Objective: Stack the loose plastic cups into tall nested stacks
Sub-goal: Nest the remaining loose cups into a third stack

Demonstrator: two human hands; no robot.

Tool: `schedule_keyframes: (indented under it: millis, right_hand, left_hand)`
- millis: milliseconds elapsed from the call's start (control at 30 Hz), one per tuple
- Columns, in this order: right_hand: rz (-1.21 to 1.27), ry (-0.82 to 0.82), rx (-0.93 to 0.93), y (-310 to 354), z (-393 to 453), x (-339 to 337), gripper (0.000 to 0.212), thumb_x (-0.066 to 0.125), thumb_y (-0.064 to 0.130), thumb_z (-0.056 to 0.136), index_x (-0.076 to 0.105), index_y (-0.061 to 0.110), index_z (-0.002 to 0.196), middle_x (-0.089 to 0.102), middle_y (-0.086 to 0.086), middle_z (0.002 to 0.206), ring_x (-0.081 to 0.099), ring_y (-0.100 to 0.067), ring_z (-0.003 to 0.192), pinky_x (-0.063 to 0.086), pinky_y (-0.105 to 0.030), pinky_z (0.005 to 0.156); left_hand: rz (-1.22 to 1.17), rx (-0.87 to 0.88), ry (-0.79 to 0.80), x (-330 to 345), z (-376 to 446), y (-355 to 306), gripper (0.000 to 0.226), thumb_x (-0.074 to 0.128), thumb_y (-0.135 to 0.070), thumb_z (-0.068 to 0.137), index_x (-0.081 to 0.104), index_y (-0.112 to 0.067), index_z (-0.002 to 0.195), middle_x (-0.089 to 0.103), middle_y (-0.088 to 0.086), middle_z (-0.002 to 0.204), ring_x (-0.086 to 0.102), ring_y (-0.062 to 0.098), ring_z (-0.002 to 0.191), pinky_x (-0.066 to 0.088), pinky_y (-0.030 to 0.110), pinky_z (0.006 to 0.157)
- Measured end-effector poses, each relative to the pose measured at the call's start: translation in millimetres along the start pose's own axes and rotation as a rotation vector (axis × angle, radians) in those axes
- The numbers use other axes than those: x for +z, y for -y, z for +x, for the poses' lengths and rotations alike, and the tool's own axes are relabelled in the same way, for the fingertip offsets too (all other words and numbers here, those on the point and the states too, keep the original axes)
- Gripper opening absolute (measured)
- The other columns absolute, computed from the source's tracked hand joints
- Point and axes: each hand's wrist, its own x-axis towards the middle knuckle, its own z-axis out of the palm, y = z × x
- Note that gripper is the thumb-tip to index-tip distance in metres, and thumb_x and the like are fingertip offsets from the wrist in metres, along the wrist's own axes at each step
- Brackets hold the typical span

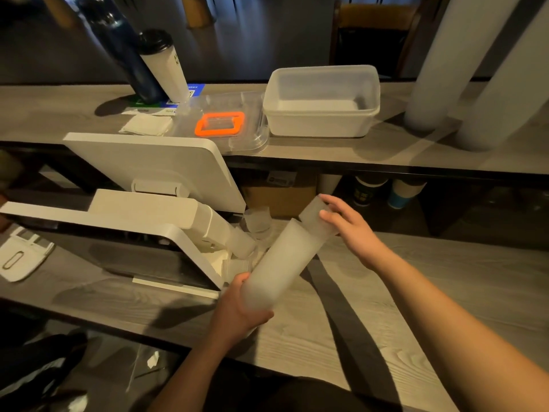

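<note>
Two bare hands work over the near tabletop [341,337], a grey wood-grain surface crossed by one dark diagonal band. Fingers of the left hand [237,310] are curled round the lower end of one tall nested stack of frosted cups [276,263], which leans up and to the right, held off the tabletop. Fingers of the right hand [349,226] are lightly curled, thumb and fingertips gripping a shorter cup section [316,217] whose lower end sits inside the top of the stack. Just left of the stack, loose clear cups [257,223] lie crowded against the foot of a white point-of-sale terminal [142,209]; their count cannot be told, as they blur together. The terminal carries two panels, one tilted screen back above and one flat unit below. To the right of the hands the tabletop lies open out to its far edge. On the raised shelf [386,150] behind stand one white plastic tub [322,102], one clear lid with an orange handle [219,123], one folded white cloth [147,124], one dark blue bottle [121,49] and one white tumbler with a black lid [163,65], whose printed mark is too small to read. Blue and green stickers under the bottles bear code squares, unreadable. Two tall white cup stacks [463,63] stand at the shelf's right end. Beneath the shelf sit one cardboard box [279,194] and three stacks of paper cups [371,188].
</note>
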Motion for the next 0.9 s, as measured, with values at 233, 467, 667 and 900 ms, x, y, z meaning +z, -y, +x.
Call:
schedule_keyframes:
  millis: [233, 467, 667, 900]
  right_hand:
    - [-0.148, 0.177, 0.013, 6.1, -15.1, 18.1, 0.05, 0.048, 0.05, 0.098, 0.043, 0.037, 0.146, 0.043, 0.008, 0.141, 0.035, -0.009, 0.135, 0.027, -0.03, 0.107]
    - [0.263, -0.048, 0.138, -6.5, -23.6, 37.7, 0.085, 0.057, 0.056, 0.088, 0.015, 0.033, 0.158, 0.052, 0.014, 0.122, 0.05, -0.011, 0.121, 0.045, -0.031, 0.097]
    - [0.301, 0.063, 0.228, -37.2, -46.1, 81.0, 0.08, 0.084, 0.033, 0.077, 0.035, 0.022, 0.14, 0.059, 0.002, 0.127, 0.062, -0.01, 0.111, 0.056, -0.025, 0.084]
    - [0.243, -0.129, 0.179, -54.4, -42.4, 60.9, 0.07, 0.078, 0.021, 0.082, 0.033, 0.027, 0.136, 0.054, 0.01, 0.122, 0.058, -0.008, 0.108, 0.05, -0.023, 0.077]
  left_hand:
    - [-0.012, 0.031, 0.018, -0.7, -9.2, -6.9, 0.09, 0.088, -0.026, 0.068, 0.037, -0.027, 0.141, 0.041, -0.013, 0.117, 0.046, 0.01, 0.108, 0.04, 0.019, 0.075]
    - [-0.143, -0.025, 0.048, 7.2, -10.7, -11.1, 0.089, 0.085, -0.026, 0.071, 0.033, -0.025, 0.143, 0.042, -0.007, 0.121, 0.049, 0.011, 0.103, 0.038, 0.015, 0.062]
    - [-0.394, -0.025, 0.082, 27.7, -0.2, -22.6, 0.081, 0.09, -0.029, 0.067, 0.043, -0.023, 0.133, 0.06, -0.005, 0.117, 0.062, 0.008, 0.099, 0.05, 0.018, 0.069]
    - [-0.484, -0.056, 0.035, 20.2, 19.9, -26.0, 0.046, 0.064, -0.028, 0.092, 0.051, -0.024, 0.136, 0.056, -0.001, 0.136, 0.054, 0.014, 0.12, 0.045, 0.033, 0.099]
